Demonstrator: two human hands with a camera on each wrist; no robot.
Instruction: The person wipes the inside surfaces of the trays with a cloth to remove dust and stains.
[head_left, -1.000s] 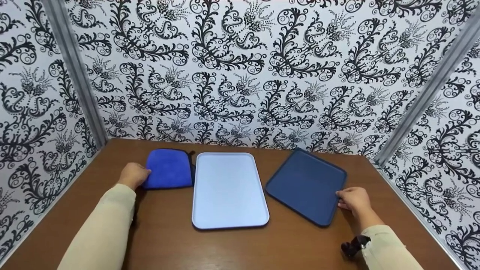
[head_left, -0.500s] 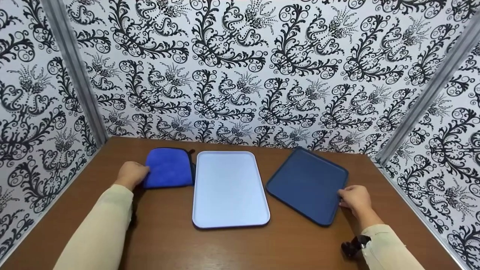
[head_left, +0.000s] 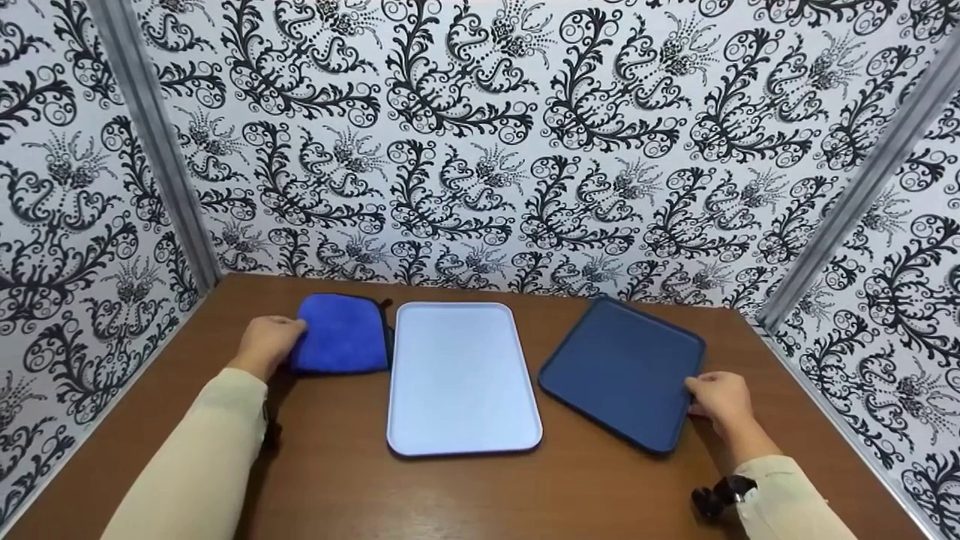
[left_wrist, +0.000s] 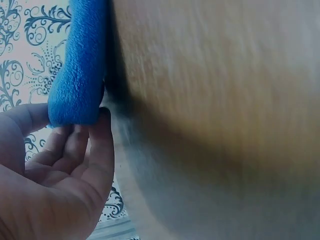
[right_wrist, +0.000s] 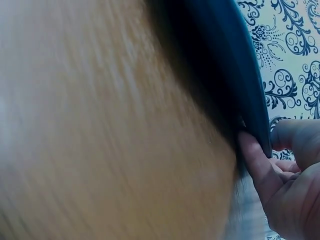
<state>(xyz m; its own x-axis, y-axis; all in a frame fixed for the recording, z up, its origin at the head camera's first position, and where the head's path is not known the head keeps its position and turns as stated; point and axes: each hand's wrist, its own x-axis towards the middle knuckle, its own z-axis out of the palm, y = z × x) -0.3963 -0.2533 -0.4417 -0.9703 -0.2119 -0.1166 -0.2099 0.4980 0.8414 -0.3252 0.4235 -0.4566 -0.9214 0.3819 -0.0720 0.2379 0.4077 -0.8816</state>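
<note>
A folded blue cloth [head_left: 341, 334] with fuzzy pile and dark trim lies on the left of the table. My left hand [head_left: 268, 341] pinches its left edge; in the left wrist view the thumb is on one face and the fingers [left_wrist: 102, 142] on the other. To the right, a dark blue rectangular tray [head_left: 622, 375] sits at an angle. My right hand [head_left: 721, 401] grips its right edge, thumb on top and fingers [right_wrist: 257, 157] underneath. Between cloth and dark tray lies a pale blue tray [head_left: 465, 379] that neither hand touches.
The brown wooden table [head_left: 465, 495] is enclosed by a back wall [head_left: 480, 150] and side walls with a black scroll pattern. Grey strips [head_left: 154, 142] run up the corners. A small black device [head_left: 720, 499] is strapped at my right wrist.
My right hand and the dark blue tray have shifted slightly to the right. The left hand has moved up a little at the cloth's edge, still holding it. The pale tray stays put.
</note>
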